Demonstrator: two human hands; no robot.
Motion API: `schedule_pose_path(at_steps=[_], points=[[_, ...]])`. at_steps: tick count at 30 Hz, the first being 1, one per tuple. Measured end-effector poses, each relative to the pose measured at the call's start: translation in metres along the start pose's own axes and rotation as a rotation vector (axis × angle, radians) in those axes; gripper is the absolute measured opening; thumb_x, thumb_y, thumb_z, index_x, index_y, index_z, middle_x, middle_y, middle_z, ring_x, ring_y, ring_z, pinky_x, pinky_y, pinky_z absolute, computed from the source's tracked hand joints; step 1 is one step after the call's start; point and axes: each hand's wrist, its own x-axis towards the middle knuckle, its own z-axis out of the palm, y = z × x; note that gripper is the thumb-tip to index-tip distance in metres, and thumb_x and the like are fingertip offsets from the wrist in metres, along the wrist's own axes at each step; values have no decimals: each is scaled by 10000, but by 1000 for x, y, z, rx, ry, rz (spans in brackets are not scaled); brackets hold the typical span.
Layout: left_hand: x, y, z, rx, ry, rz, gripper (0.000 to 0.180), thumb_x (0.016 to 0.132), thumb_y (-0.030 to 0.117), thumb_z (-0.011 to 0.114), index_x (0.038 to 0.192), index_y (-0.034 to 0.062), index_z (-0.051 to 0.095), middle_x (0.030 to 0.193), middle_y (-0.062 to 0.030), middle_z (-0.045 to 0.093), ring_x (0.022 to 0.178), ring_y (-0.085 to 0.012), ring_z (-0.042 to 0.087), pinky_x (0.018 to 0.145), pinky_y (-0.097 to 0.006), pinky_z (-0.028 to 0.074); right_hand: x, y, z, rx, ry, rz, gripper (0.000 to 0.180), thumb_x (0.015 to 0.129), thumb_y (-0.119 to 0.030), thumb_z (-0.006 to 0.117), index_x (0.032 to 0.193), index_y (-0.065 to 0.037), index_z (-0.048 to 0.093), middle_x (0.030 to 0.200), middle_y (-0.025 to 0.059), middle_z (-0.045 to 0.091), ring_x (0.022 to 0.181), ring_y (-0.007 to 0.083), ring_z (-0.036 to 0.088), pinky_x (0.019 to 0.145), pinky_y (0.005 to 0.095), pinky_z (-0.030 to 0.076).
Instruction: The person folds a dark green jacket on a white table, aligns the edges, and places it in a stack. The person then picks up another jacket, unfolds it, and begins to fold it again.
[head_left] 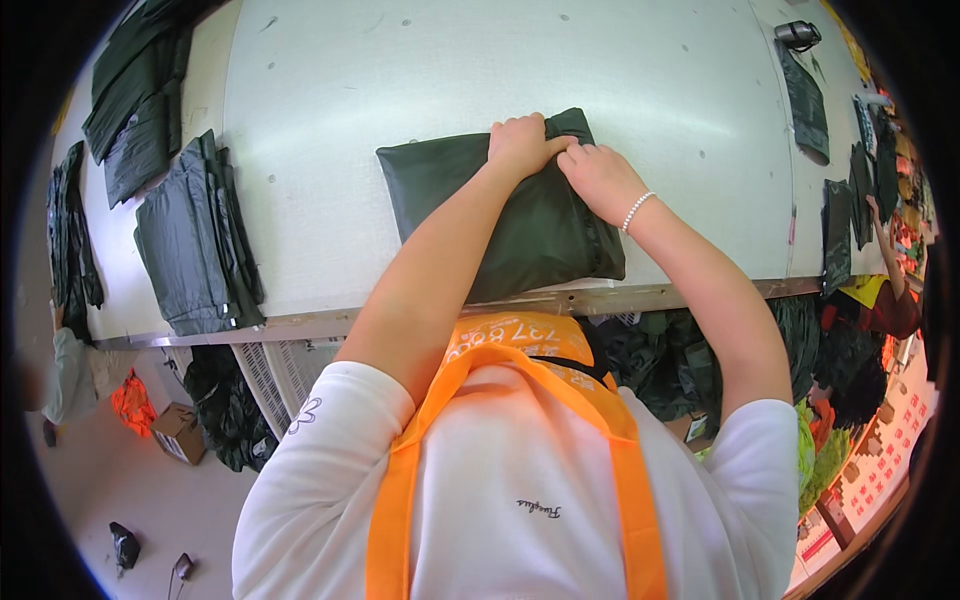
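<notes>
A folded dark green garment (520,240) with a smooth, slightly shiny surface lies on the pale table in front of me, near its front edge. My left hand (520,148) is closed over the garment's far edge, its fingers curled down on the cloth and the thumb pointing toward the right hand. Close beside it, my right hand (603,182) pinches the folded strip near the far right corner, and the two hands almost touch. The right fingertips are partly hidden.
Stacks of folded dark garments (190,240) sit on the pale table (340,80) at left. At the far right lie more dark garments (805,105) and a metal flask (798,36). Dark cloth (660,350) fills the space under the table. A cardboard box (178,433) stands on the floor.
</notes>
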Motion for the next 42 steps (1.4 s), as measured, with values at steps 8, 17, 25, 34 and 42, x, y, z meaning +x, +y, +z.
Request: schedule_pose_path(at_steps=[8,17,25,34,42], points=[[-5,3,-8,-31,-46,-19,697,768,686,542,982,25,605,902,-146,666,894,-289,630,843,-406,419,-81,-62,-24,93,-170,100,78,748,-64,536,822,-44,528,780,94,535,741,242,592,648,332,492],[-26,13,-1,296,479,43,851,764,724,509,1190,-12,516,1144,-185,582,1113,-351,515,1019,-503,301,-109,-68,2,620,328,565,503,760,-81,688,1215,-41,478,1175,200,488,1095,361,468,946,415,398],[-57,13,3,231,220,96,1203,527,790,653,1344,-39,345,1192,-231,501,1160,-365,452,1028,-521,258,-96,-108,74,648,450,962,748,731,-54,692,1374,-27,310,1300,216,399,1184,382,400,997,435,339],[-48,7,8,179,306,89,1103,540,756,677,1268,-36,435,1151,-210,522,1129,-345,467,1018,-505,268,-93,-72,22,582,488,615,153,710,-32,685,859,-68,678,907,43,602,884,248,572,738,344,486],[-50,9,4,187,265,56,1099,554,753,674,1317,6,416,1207,-197,514,1171,-345,453,1021,-479,288,-73,-40,3,603,57,505,103,816,-137,592,807,-76,674,823,78,631,853,269,593,736,378,489]])
